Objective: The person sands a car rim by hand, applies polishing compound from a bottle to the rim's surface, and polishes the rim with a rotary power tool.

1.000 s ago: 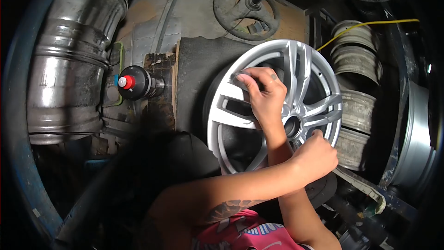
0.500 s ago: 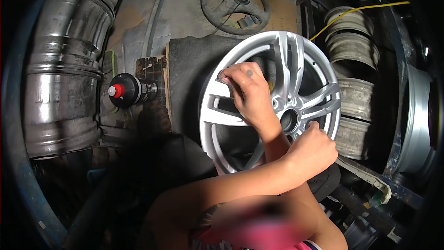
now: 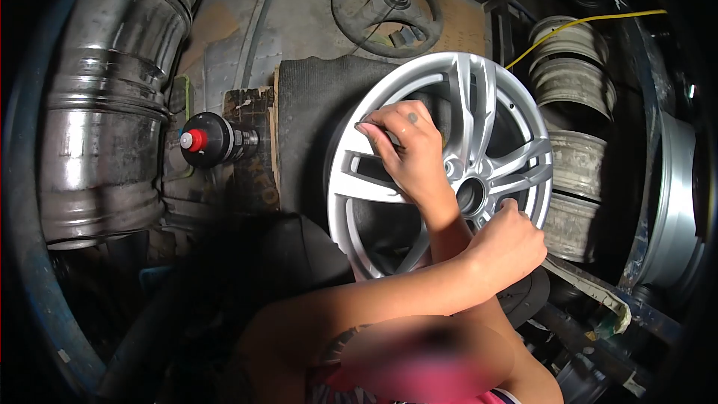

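Note:
A silver alloy wheel (image 3: 470, 90) lies tilted in front of me, its spokes facing up. My forearms cross over its lower part. My right hand (image 3: 410, 151) is at the wheel's upper left, thumb and fingers pinched together where a spoke meets the rim; whatever is between the fingertips is too small to make out. On the lower right side, my left hand (image 3: 508, 245) is closed round the wheel's edge, with its fingers mostly hidden.
A black bottle with a red cap (image 3: 209, 141) stands at the left, beside large shiny metal barrels (image 3: 105, 120). A dusty handwheel (image 3: 385, 11) is behind the wheel. Stacked worn rims (image 3: 574, 157), a yellow cord (image 3: 591, 19) and another silver rim (image 3: 673, 202) are at the right.
My right hand has moved left along the wheel, towards its outer rim, and its fingers have curled more. My left hand stays at the lower right edge. The view has shifted slightly.

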The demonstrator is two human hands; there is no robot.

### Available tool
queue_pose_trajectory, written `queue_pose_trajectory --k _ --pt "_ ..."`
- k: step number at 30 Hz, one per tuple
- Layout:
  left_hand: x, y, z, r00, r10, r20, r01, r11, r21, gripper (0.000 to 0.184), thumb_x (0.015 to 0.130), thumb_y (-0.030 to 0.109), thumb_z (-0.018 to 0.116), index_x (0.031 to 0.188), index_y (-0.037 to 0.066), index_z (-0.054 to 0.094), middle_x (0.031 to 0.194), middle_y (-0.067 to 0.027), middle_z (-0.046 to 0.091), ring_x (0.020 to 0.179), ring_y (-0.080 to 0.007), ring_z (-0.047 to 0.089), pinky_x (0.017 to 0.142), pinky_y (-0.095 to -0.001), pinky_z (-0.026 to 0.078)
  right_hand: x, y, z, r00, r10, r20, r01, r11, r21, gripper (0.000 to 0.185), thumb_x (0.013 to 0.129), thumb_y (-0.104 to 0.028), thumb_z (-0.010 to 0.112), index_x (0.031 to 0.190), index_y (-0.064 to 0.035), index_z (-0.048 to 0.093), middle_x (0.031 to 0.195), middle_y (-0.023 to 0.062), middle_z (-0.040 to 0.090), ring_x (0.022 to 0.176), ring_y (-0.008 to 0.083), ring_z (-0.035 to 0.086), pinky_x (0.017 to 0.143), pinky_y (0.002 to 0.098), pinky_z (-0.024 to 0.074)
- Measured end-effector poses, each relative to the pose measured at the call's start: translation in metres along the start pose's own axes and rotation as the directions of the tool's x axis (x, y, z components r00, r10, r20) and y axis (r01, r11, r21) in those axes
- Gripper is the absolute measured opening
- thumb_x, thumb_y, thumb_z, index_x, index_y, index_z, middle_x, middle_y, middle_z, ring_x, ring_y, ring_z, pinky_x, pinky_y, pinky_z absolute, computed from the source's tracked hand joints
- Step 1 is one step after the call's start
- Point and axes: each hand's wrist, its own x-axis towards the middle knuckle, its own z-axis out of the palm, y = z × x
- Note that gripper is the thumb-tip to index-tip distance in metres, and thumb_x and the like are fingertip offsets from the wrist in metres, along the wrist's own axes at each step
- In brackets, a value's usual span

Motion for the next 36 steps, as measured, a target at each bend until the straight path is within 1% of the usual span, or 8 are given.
queue_pose_trajectory --k 1,5,6,11,15,18,22,36 --pt "-0.001 0.000 0.001 1.000 -0.003 -0.013 0.003 1.000 -0.002 0.014 0.089 0.020 0.072 0.081 0.016 0.083 0.076 -0.0013 0.077 0.079 -0.0208 0.075 0.084 -0.0442 0.051 -0.001 0.000 0.001 1.000 0.003 -0.008 -0.003 1.000 0.002 0.014 0.085 -0.011 0.086 0.094 -0.0054 0.077 0.093 0.0068 0.072 0.092 0.0303 0.066 0.083 0.0411 0.0552" --pt "-0.001 0.002 0.004 1.000 0.020 0.020 -0.019 1.000 -0.024 0.011 0.084 0.021 0.073 0.080 0.013 0.079 0.079 -0.0020 0.075 0.083 -0.0193 0.074 0.082 -0.0388 0.053 0.003 -0.003 0.003 0.999 -0.032 -0.025 0.033 0.999 0.015 0.013 0.086 -0.013 0.086 0.094 -0.0063 0.077 0.090 0.0067 0.072 0.092 0.0295 0.067 0.082 0.0407 0.0554" --pt "0.000 0.001 0.005 0.999 0.025 0.025 -0.024 0.999 -0.039 0.011 0.084 0.021 0.073 0.080 0.013 0.079 0.080 -0.0021 0.075 0.084 -0.0193 0.074 0.083 -0.0390 0.053 0.001 -0.001 0.003 1.000 -0.022 -0.022 0.022 0.999 0.034 0.015 0.083 -0.006 0.087 0.096 -0.0061 0.079 0.092 0.0060 0.075 0.090 0.0269 0.067 0.082 0.0391 0.0552" --pt "-0.002 0.000 0.006 0.998 0.007 0.058 -0.006 1.000 -0.012 0.011 0.084 0.020 0.073 0.082 0.012 0.080 0.083 -0.0027 0.077 0.086 -0.0198 0.074 0.085 -0.0399 0.054 0.003 -0.004 0.006 0.999 -0.030 -0.042 0.030 1.000 -0.002 0.011 0.085 -0.012 0.087 0.092 -0.0078 0.079 0.090 0.0054 0.074 0.090 0.0282 0.067 0.081 0.0393 0.0556" --pt "0.000 0.000 0.005 0.998 0.023 0.054 -0.022 1.000 -0.022 0.012 0.086 0.020 0.071 0.084 0.012 0.080 0.085 -0.0039 0.078 0.087 -0.0202 0.074 0.088 -0.0405 0.054 -0.002 0.003 0.004 0.987 0.067 -0.148 -0.055 0.995 0.081 0.012 0.084 -0.011 0.087 0.092 -0.0076 0.080 0.090 0.0053 0.075 0.089 0.0270 0.068 0.081 0.0381 0.0556" --pt "-0.003 -0.002 0.007 0.999 0.029 0.042 -0.028 0.999 -0.024 0.013 0.087 0.020 0.070 0.085 0.012 0.080 0.086 -0.0047 0.078 0.088 -0.0205 0.074 0.089 -0.0409 0.055 -0.004 0.006 0.001 0.984 0.092 -0.153 -0.076 0.992 0.104 0.011 0.083 -0.011 0.087 0.092 -0.0076 0.080 0.090 0.0053 0.075 0.089 0.0274 0.068 0.082 0.0384 0.0554" --pt "-0.001 -0.003 -0.001 0.999 0.039 0.036 -0.039 0.999 -0.008 0.013 0.087 0.019 0.070 0.085 0.012 0.080 0.086 -0.0048 0.078 0.088 -0.0207 0.074 0.089 -0.0413 0.055 -0.002 0.003 0.005 0.996 -0.019 -0.088 0.025 0.997 0.070 0.012 0.083 -0.012 0.087 0.091 -0.0083 0.080 0.090 0.0048 0.073 0.092 0.0285 0.067 0.082 0.0398 0.0553" --pt "-0.005 0.003 0.012 0.996 0.049 0.079 -0.049 0.999 0.005 0.012 0.085 0.019 0.071 0.083 0.012 0.080 0.082 -0.0036 0.077 0.085 -0.0208 0.074 0.086 -0.0394 0.055 -0.002 -0.001 0.008 0.995 0.027 -0.093 -0.024 0.999 0.032 0.011 0.085 -0.017 0.087 0.092 -0.0100 0.081 0.088 0.0044 0.072 0.089 0.0285 0.067 0.081 0.0397 0.0547"
